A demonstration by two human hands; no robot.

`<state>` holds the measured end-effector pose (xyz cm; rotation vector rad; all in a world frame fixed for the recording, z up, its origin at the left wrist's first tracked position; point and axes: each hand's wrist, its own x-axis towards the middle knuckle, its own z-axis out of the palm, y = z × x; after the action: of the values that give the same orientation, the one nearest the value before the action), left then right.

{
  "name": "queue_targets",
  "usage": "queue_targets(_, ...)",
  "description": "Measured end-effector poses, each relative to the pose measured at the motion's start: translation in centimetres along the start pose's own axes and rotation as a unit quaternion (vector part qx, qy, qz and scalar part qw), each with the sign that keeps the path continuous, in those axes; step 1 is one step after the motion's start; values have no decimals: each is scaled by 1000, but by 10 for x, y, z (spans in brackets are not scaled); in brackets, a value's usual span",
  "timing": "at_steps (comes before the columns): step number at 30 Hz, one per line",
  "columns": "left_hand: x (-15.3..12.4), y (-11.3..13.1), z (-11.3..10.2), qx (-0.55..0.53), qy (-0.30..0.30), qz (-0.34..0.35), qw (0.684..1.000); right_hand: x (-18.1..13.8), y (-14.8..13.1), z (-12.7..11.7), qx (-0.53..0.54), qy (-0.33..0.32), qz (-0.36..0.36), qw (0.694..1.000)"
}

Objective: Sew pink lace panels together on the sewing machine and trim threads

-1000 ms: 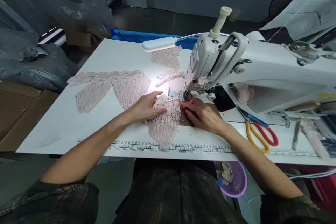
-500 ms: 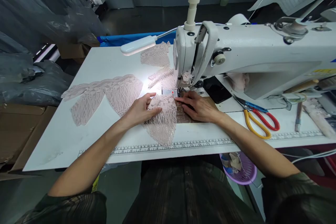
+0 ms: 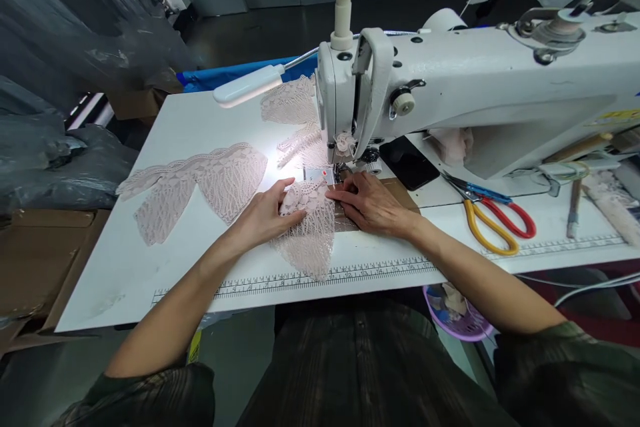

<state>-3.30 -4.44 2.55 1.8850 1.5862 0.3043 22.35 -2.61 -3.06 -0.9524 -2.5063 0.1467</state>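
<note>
Centre frame: left hand (image 3: 263, 213) and right hand (image 3: 373, 203), fingers flat and open, pressed the pink lace piece (image 3: 313, 243) at the sewing machine (image 3: 450, 87); seam seemingly just begun, most lace still unfed.

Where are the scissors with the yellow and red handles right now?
In the head view the scissors lie on the white table at the person's right, just in front of the sewing machine.

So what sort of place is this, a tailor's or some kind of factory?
Probably a garment sewing workshop: an industrial sewing machine, a left hand and right hand pressing a lace panel flat at its needle, more cut lace pieces on the white table, scissors nearby.
</note>
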Motion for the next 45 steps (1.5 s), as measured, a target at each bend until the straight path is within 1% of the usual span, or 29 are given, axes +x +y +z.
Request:
queue_targets(4, 0, -2, -2, 25, 5, 1, 1000, -2, -2, -1, 16, -1, 17, 1000)
queue_targets(7, 0, -4, -1, 23, 7, 3, 1000, -4, 0, -1, 49, 14, 15, 999)
queue_targets(9, 0, -5, 0, 27, 19, 9, 999, -4, 2, -1, 58, 17, 11, 998)
queue_targets(13, 0, -2, 2, 38, 43, 18, 998, -4, 2, -1, 44, 0, 9, 999)
queue_targets(19, -1, 0, 3, 13, 29, 27, 999, 1, -4, -3, -3, -37, 22, 999)
queue_targets(25, 0, -5, 5, 26, 45, 43, 998, 2, -6, -2, -7, -33, 28, 999)
queue_targets(26, 1, -6, 4, 44, 62, 53, 996, 2, -6, -2, -9, -30, 30, 999)
queue_targets(28, 0, -6, 0, 87, 120, 85, 985, 3, -7, -2, -14, -30, 35, 999)
queue_targets(29, -1, -5, -1, 102, 149, 114, 977, 3, -8, -2, -17, -31, 38, 999)
queue_targets(30, -3, -4, -3, 109, 159, 155, 969, 3, -9, -3, -20, -32, 40, 998)
queue_targets(31, -7, -2, -3, 107, 142, 205, 963, 3, -10, -3, -22, -34, 41, 998)
queue_targets(32, -11, 0, -3, 101, 100, 259, 955, 3, -11, -3, -24, -35, 41, 998)
queue_targets(34, -21, 4, 1, 91, -9, 348, 933, 3, -13, -4, -24, -35, 43, 998)
queue_targets(35, -26, 4, 5, 91, -49, 373, 922, 2, -13, -4, -23, -36, 46, 998)
queue_targets(36, -31, 4, 8, 90, -67, 387, 915, 2, -13, -4, -22, -37, 51, 998)
queue_targets(37, -35, 3, 13, 87, -64, 395, 912, 1, -12, -4, -19, -38, 53, 998)
queue_targets(39, -41, -2, 20, 75, -34, 402, 912, 1, -8, -6, 0, -39, 46, 998)
queue_targets(42, -44, -11, 26, 56, 3, 405, 912, 2, 4, -9, 74, -27, -3, 997)
queue_targets(44, -44, -13, 26, 47, 9, 403, 914, 2, 11, -10, 112, -15, -36, 993)
queue_targets(45, -45, -13, 26, 41, 9, 400, 916, 2, 13, -10, 114, -10, -46, 992)
